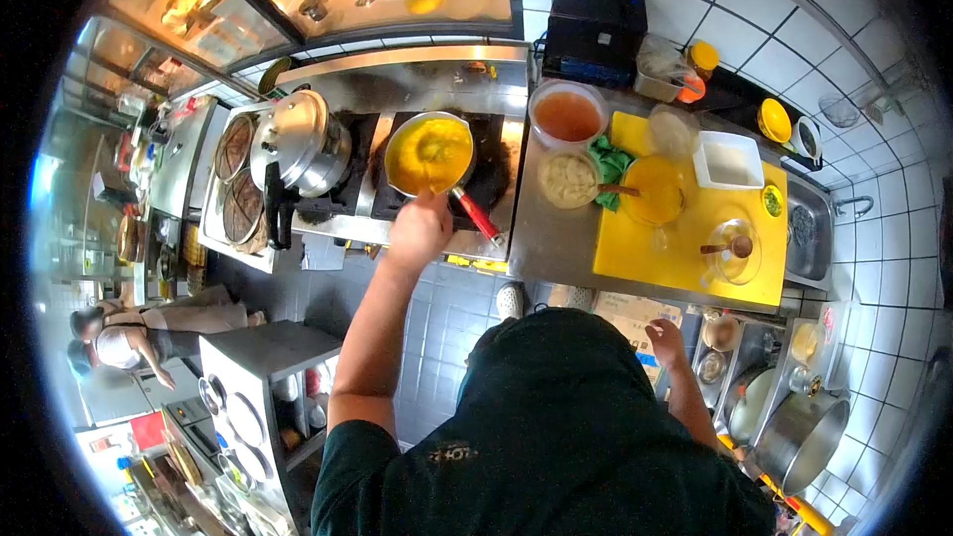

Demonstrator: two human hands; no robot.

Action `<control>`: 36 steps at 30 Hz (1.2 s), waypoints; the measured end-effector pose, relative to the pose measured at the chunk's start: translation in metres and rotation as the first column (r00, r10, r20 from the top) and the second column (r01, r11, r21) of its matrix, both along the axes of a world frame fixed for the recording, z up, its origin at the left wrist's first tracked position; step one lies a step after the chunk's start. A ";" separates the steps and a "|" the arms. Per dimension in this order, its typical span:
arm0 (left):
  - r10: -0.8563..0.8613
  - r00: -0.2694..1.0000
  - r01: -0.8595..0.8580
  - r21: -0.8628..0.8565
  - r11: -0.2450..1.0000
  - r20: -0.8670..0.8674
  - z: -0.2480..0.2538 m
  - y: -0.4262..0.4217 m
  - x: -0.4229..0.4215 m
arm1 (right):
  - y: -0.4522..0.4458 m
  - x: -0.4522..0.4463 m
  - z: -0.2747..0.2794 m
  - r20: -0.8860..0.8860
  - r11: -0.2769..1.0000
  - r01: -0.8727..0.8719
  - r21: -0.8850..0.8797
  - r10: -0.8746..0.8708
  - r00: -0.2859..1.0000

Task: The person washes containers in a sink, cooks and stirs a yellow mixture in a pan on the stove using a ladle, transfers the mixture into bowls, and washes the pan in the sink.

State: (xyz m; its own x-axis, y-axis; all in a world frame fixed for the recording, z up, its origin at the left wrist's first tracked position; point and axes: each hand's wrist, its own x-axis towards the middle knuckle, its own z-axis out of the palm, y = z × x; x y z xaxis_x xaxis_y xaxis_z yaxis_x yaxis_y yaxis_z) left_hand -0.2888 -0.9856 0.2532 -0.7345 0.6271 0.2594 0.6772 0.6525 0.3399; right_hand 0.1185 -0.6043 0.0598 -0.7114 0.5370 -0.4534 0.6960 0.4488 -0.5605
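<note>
My left hand [421,227] reaches over the near rim of a frying pan [393,161] on the stove. Its fingers are closed together, perhaps on a thin utensil whose tip dips into the pan; I cannot make out what it is. Inside the pan lies a yellow, egg-like mixture [433,146] with a swirl in its middle. The pan's red handle [476,215] points toward me on the right, with no hand on it. My right hand [666,342] hangs below the counter's edge, above a cardboard box [620,316], its fingers loosely curled and apart with nothing visible in them.
A large pressure cooker [298,144] stands left of the pan. On the right, a yellow cutting board [615,253] bears a bowl of yellow liquid [655,191], a white tub [729,160] and a green cloth [610,169]. A sink [809,228] is beyond. Another person [149,333] is far left.
</note>
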 end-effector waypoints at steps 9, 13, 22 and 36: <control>0.065 0.994 -0.054 0.120 0.991 -0.087 0.015 -0.029 0.047 | -0.006 0.013 -0.002 0.036 0.999 0.038 0.019 -0.039 0.999; 0.069 0.994 -0.064 0.067 0.996 -0.086 -0.035 -0.065 0.082 | -0.012 0.025 -0.012 0.017 0.998 -0.017 0.068 0.016 1.000; -0.023 0.997 0.009 0.171 0.985 0.078 -0.013 -0.071 0.070 | -0.052 0.015 0.001 0.074 0.997 -0.060 0.042 0.057 0.996; -0.049 0.999 0.050 0.229 0.972 -0.012 -0.057 -0.094 -0.019 | -0.122 0.043 -0.007 0.127 0.997 0.050 0.051 -0.056 0.990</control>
